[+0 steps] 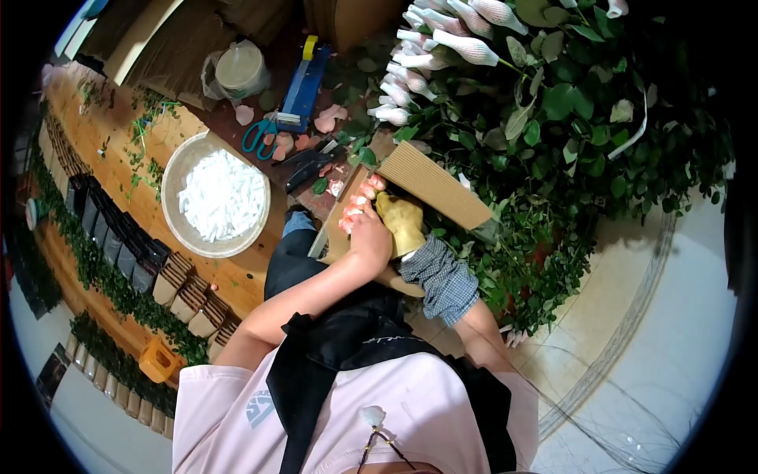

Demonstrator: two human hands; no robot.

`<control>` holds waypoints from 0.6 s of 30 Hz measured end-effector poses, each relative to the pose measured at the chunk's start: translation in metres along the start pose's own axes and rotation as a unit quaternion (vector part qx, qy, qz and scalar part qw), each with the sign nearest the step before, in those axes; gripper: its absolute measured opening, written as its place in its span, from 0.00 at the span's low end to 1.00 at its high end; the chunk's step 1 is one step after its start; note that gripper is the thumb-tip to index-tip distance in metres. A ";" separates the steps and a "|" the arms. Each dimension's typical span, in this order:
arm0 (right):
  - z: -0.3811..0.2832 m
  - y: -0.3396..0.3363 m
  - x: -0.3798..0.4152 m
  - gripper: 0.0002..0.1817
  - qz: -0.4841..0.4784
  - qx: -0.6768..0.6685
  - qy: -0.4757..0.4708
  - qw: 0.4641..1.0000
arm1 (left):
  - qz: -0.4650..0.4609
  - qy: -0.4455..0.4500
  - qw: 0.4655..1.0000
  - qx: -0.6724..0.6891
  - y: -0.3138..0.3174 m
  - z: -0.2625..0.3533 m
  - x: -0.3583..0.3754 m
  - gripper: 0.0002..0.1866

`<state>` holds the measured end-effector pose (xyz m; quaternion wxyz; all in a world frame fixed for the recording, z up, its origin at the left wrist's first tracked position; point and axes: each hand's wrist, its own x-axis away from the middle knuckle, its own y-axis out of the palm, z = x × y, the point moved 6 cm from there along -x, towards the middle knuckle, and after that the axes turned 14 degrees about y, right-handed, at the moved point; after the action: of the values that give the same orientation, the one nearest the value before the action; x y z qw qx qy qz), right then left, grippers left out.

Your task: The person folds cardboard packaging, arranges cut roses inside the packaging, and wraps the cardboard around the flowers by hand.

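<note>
My left hand [369, 239], bare, has its fingers bent together against a row of pink-orange rose heads [357, 204]. The roses lie along a cardboard piece [341, 241] in front of me. Just to the right, my right hand [401, 221] wears a yellow glove with a grey checked sleeve behind it. Its fingers are curled beside the uppermost roses, and what they hold is hidden. A ribbed cardboard flap [434, 183] slants above the glove.
White tubes [223, 196] fill a round basket [170, 189] on the left. Teal scissors [259, 139], black pliers [312, 163] and a blue tape dispenser [305, 91] lie beyond. Leafy stems [545, 213] with netted white buds [466, 47] crowd the right. An orange container [159, 361] stands lower left.
</note>
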<state>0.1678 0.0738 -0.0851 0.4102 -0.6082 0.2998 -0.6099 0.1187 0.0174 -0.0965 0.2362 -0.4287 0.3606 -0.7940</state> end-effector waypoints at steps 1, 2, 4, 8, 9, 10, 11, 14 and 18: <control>0.001 0.003 -0.001 0.18 -0.046 -0.027 0.001 0.999 | 0.008 0.019 1.000 -0.008 -0.004 0.001 0.001 0.21; 0.004 0.015 -0.004 0.18 -0.059 -0.045 0.001 0.997 | 0.007 0.021 1.000 -0.009 -0.007 0.002 0.002 0.21; 0.010 0.020 -0.003 0.17 -0.058 -0.060 0.022 0.996 | 0.081 0.030 0.992 -0.087 -0.021 0.004 0.006 0.20; 0.021 0.008 0.000 0.17 -0.048 -0.156 0.078 0.983 | 0.067 0.021 0.997 -0.044 -0.008 -0.002 -0.001 0.21; 0.021 0.009 0.003 0.17 -0.047 -0.156 0.076 0.984 | 0.030 0.024 0.999 -0.027 -0.004 -0.003 -0.003 0.20; 0.023 -0.002 0.009 0.17 0.062 -0.200 0.067 0.975 | -0.007 0.029 1.000 -0.010 -0.001 -0.003 -0.004 0.20; 0.028 -0.013 0.016 0.18 0.172 -0.241 0.060 0.953 | -0.006 0.031 0.999 -0.012 0.001 -0.003 -0.005 0.20; 0.024 -0.008 0.010 0.18 0.128 -0.247 0.054 0.959 | -0.014 0.028 0.999 -0.017 0.000 -0.004 -0.006 0.22; 0.023 -0.001 0.006 0.24 0.054 -0.245 0.059 0.966 | -0.045 0.064 0.996 -0.049 -0.003 -0.001 -0.004 0.24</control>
<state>0.1905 0.0719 -0.0790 0.2633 -0.6360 0.4960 -0.5293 0.1199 0.0220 -0.0968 0.1557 -0.4037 0.3939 -0.8109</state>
